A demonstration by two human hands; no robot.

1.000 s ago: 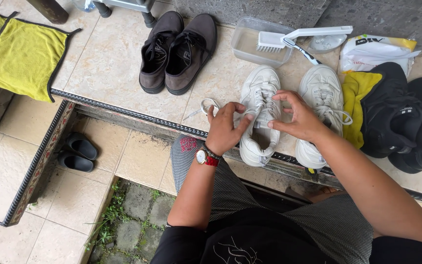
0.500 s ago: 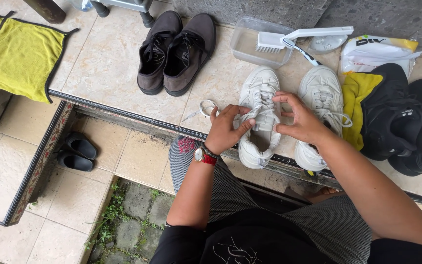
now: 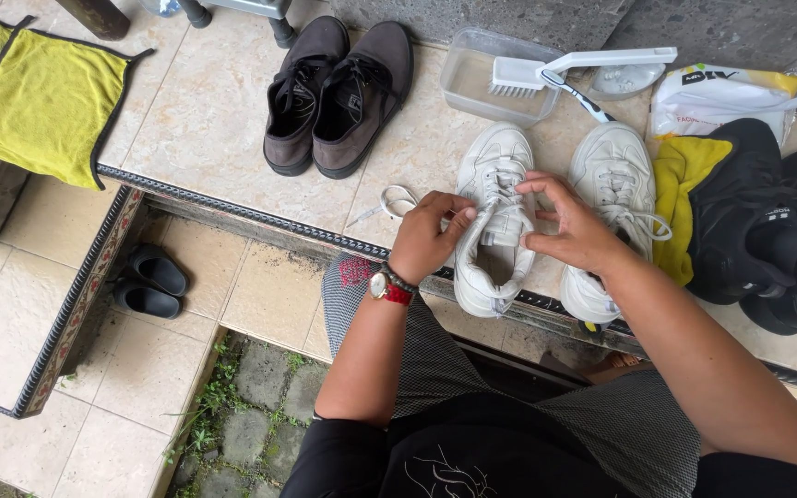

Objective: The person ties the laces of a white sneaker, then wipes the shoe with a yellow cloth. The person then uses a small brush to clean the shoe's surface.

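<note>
head view, the only one supplied. the person sits at the edge of a raised tiled step (image 3: 205,120), knees below it, both arms reaching forward.

the left hand (image 3: 426,238), with a red watch at the wrist, has its fingers curled and pinched on the lace at the left side of a white sneaker (image 3: 495,217). the right hand (image 3: 576,231) has thumb and forefinger closed on the lacing or tongue at the shoe's right side, the other fingers loosely spread above it. the exact strand each hand grips cannot be told.

the white sneaker lies on the step directly before the person, toe pointing away, its heel reaching the metal edge strip. its pair, a second white sneaker (image 3: 612,198), stands just beside it to the right with laces trailing loose.

round about: a dark brown pair of shoes (image 3: 339,92) further left, a clear plastic tub (image 3: 486,78) with a white brush (image 3: 546,72) resting across its rim, a yellow cloth (image 3: 34,97) at far left, black shoes (image 3: 767,231) at right over another yellow cloth, small black sandals (image 3: 149,281) on the lower floor.

risk noted: the heel sits at the very edge, so a firm pull toward the body could tip the shoe off the step. uneven tension between the hands could also draw the lace out of an eyelet or jam it.
</note>
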